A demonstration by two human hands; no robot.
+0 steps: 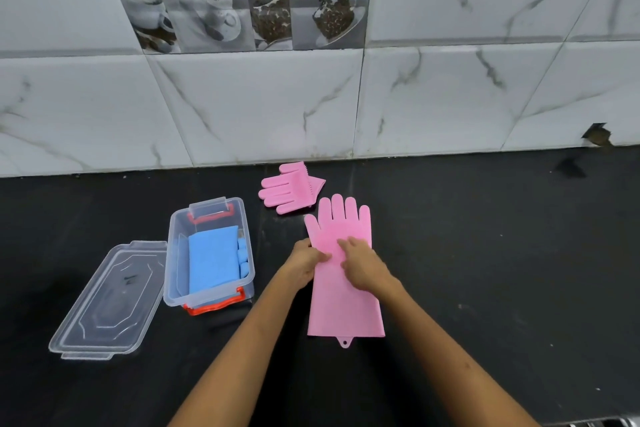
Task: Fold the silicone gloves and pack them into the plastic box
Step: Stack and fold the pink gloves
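A pink silicone glove (344, 308) lies flat on the black counter, fingers pointing at the wall. My left hand (304, 263) pinches its left edge at palm height. My right hand (363, 267) rests on top of the glove's palm area with fingers spread. A second pink glove (287, 189) lies folded near the wall, fingers pointing left. The clear plastic box (173, 253) with red latches stands open to the left, and a folded blue glove (213, 258) lies inside it.
The box's clear lid (107, 302) lies flat on the counter left of the box. A marble-tiled wall (415, 97) closes the counter at the back. Bare black counter (502, 253) stretches to the right of the gloves.
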